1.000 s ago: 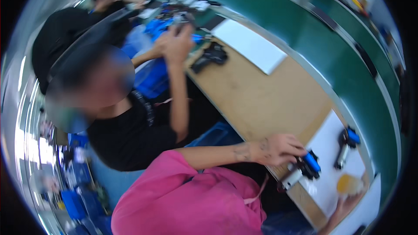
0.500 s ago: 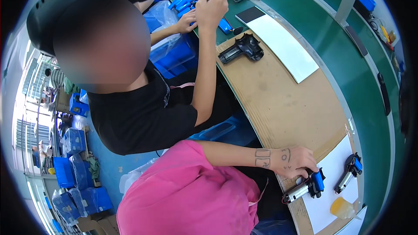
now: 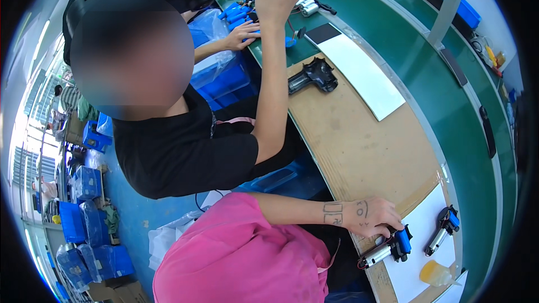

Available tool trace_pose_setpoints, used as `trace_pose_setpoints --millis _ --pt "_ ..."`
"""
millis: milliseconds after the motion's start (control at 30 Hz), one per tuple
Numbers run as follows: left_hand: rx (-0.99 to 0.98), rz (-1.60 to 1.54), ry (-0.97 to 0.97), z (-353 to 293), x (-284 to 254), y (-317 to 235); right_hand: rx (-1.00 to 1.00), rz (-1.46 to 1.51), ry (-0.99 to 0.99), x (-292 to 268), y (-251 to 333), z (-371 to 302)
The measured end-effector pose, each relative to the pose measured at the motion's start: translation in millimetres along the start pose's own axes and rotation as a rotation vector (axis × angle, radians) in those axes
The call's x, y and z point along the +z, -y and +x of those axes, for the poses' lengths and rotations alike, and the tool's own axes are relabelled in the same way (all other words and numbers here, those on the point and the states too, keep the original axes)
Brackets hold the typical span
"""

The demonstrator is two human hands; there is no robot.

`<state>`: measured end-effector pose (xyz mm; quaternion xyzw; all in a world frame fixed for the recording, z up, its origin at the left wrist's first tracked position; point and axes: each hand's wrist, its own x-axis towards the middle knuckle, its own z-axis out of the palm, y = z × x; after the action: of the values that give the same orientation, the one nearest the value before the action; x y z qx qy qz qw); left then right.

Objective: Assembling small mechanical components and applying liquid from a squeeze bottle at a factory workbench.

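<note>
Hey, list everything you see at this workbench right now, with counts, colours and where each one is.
blue-and-silver motor parts: 2, blue, silver and black; one under the pink-shirted person's hand, one on the lower white sheet
black pistol-shaped tool shell: 1, black, far end of the brown board
white sheets: 2, white; one beside the shell, one at lower right
small yellow bottle: 1, yellow, lower right
brown bench board: 1, brown, centre
green conveyor belt: 1, green, right of the board
blue plastic bins: several, blue, floor at left
co-workers: 2; black shirt, pink shirt
own hands: none in view
</note>
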<state>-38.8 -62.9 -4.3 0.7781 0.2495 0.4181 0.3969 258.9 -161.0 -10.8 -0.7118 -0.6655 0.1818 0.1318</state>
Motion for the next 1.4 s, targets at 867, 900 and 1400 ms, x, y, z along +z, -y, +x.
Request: trace_pose_setpoints --millis 867,900,1400 --pt "-0.154 0.077 0.046 12 -20 -13 0.592 0.362 -0.184 -225 -240 -283" --pt "-0.141 0.102 0.037 9 -19 -13 0.562 0.455 -0.413 -224 -229 -269" --pt "-0.213 0.126 0.071 13 -11 -16 0.106 0.252 -0.007 -156 -95 -18"
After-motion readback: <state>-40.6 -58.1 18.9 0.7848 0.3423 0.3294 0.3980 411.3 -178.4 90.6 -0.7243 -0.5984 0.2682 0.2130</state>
